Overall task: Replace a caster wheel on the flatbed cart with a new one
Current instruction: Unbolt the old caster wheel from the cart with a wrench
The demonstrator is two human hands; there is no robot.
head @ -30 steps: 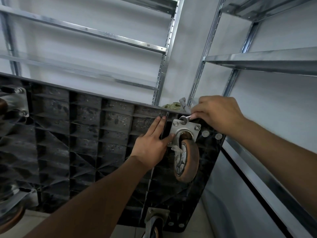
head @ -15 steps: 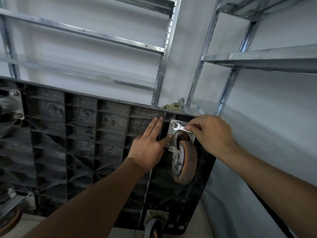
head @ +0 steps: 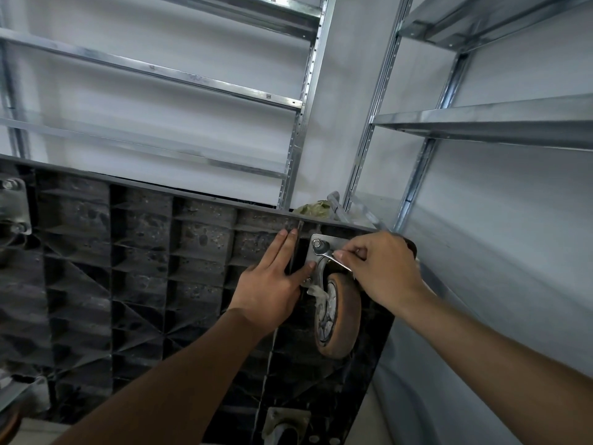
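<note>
The flatbed cart (head: 144, 268) stands on its edge, its black ribbed underside facing me. A caster with a worn orange-brown wheel (head: 338, 316) hangs from a silver mounting plate (head: 321, 245) near the cart's upper right corner. My left hand (head: 272, 281) lies flat on the ribs just left of the plate, thumb touching the plate's edge. My right hand (head: 382, 268) pinches a small silver wrench (head: 330, 255), whose head sits on the nut (head: 317, 243) at the plate's upper left corner.
Bare metal shelving (head: 481, 123) rises behind and to the right, close to my right arm. Another caster (head: 285, 425) sits at the cart's lower edge, and two more (head: 12, 210) at the far left. A crumpled greenish cloth (head: 313, 208) lies behind the cart's top edge.
My right hand has swung the wrench handle downward around the upper left nut, dropping from the plate's top. The left hand has stayed flat on the cart.
</note>
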